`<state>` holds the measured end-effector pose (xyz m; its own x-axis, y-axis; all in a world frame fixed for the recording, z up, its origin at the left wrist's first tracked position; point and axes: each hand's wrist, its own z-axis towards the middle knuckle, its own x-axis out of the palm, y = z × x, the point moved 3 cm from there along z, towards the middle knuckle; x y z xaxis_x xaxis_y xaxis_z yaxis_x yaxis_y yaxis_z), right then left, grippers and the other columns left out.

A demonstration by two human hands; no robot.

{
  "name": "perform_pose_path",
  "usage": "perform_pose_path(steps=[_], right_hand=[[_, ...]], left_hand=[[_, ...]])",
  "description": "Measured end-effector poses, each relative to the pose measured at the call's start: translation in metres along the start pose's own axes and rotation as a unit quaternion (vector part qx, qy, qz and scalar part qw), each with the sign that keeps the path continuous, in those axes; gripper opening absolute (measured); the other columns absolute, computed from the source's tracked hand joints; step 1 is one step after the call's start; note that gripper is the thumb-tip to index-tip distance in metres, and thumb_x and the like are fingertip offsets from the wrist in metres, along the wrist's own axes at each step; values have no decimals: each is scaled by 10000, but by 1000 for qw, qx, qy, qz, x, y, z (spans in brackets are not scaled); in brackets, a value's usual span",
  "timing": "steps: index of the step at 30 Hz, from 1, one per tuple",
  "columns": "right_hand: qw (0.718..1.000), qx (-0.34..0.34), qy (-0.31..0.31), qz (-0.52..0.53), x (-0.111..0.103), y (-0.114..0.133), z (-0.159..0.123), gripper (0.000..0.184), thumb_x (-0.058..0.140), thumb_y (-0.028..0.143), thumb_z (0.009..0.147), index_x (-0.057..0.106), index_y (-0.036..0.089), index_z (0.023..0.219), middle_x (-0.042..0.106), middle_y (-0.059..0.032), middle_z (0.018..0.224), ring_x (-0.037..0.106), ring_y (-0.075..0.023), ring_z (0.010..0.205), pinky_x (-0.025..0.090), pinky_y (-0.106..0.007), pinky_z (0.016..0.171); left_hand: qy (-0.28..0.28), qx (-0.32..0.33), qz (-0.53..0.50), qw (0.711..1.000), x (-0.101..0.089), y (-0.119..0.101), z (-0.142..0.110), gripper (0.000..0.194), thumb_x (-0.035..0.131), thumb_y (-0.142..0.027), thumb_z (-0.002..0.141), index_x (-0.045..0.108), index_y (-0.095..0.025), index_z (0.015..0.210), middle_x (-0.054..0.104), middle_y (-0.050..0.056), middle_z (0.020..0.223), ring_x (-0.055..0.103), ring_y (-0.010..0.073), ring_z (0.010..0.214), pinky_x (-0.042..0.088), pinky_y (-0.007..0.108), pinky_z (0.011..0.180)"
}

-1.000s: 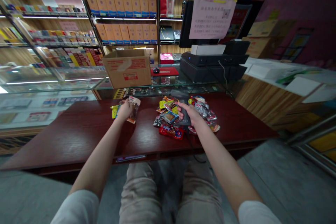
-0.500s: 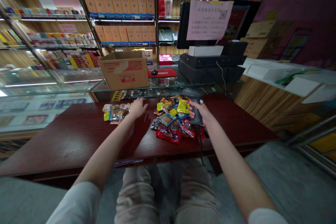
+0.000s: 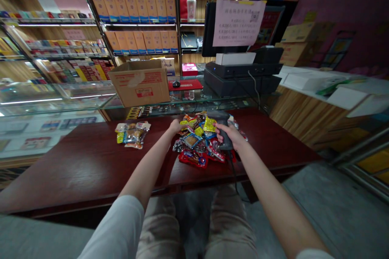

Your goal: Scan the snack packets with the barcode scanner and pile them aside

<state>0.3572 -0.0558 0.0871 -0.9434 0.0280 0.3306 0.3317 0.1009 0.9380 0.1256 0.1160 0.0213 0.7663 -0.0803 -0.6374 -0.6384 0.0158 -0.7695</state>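
My right hand (image 3: 231,135) is wrapped round the handle of a dark barcode scanner (image 3: 223,118), whose head sits over the right part of a heap of small snack packets (image 3: 194,139). A cable runs down from the scanner past the table's front edge. At the heap's left edge, my left hand (image 3: 176,126) reaches in with its fingers stretched toward a yellow packet; the fingertips are hard to make out among the wrappers. Farther left on the table lies a smaller group of clear and yellow snack packets (image 3: 133,133), apart from both hands.
The dark red wooden table (image 3: 91,166) meets a glass counter at its back. An open cardboard box (image 3: 139,85) stands there, with a mouse (image 3: 176,83) on a red mat to its right. A monitor (image 3: 209,28) with a paper notice stands at back right.
My left hand has moved right, from beside the smaller packet group to the heap's left edge. That group now lies fully in sight. The scanner has shifted slightly over the heap.
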Motion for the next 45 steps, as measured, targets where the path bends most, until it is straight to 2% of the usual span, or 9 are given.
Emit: perform_pose_path(steps=[5,10,13,19,24,29,35,40,45], right_hand=[[1000,-7,-9,-2,3,1,-1,321,794,314,680,600,166,888,524,64,583,429,-58,390,364,-193,345],[1000,-10,-12,-9,7,3,-3,306,796,317,672,571,181,829,520,69,581,421,-53,390,361,-190,347],[1000,-14,-4,-14,11,2,-2,322,802,339,666,562,182,813,524,70,591,419,-49,386,370,-193,351],[999,-3,15,-38,31,-8,-1,349,814,371,642,539,180,742,511,68,567,421,-50,381,368,-196,345],[998,13,51,-47,56,-17,-7,359,813,391,645,547,176,756,512,71,568,415,-41,386,353,-184,354],[995,24,74,-63,78,-31,-4,381,819,403,650,522,181,736,508,72,566,416,-43,382,351,-187,354],[996,13,68,-57,86,-46,7,373,809,397,665,522,181,767,504,76,553,408,-44,370,342,-186,348],[996,2,63,-62,85,-46,6,370,802,406,672,518,180,749,496,77,548,407,-45,369,342,-193,351],[997,0,55,-60,84,-42,3,361,795,400,678,544,174,806,510,77,560,408,-46,368,326,-189,348]], left_hand=[[-13,22,-146,989,-2,-5,2,414,876,-293,540,566,-178,787,642,4,709,661,197,754,506,279,678],[46,41,-289,955,-8,-11,-7,391,815,-365,662,484,-191,777,599,-20,663,630,153,605,528,295,602],[70,51,-335,938,-19,-9,-20,373,772,-409,726,480,-199,822,602,-21,683,621,145,578,536,303,579],[62,64,-456,885,-48,7,-54,394,779,-396,728,452,-209,842,639,-5,813,666,156,768,569,338,754],[3,93,-504,859,-70,31,-80,448,802,-343,648,482,-211,933,660,9,947,671,160,881,548,340,838],[1,105,-485,868,-75,45,-96,558,797,-320,593,542,-202,1075,658,73,1148,652,210,1042,515,368,917],[3,85,-461,883,-69,48,-102,551,750,-357,618,549,-191,1103,650,88,1146,664,213,935,544,363,792],[-10,91,-448,889,-66,49,-104,515,740,-335,617,577,-171,1077,668,88,1098,667,204,911,544,353,801],[-58,84,-373,922,-75,52,-99,470,709,-351,645,607,-152,1058,688,101,1058,674,224,906,545,357,802]])
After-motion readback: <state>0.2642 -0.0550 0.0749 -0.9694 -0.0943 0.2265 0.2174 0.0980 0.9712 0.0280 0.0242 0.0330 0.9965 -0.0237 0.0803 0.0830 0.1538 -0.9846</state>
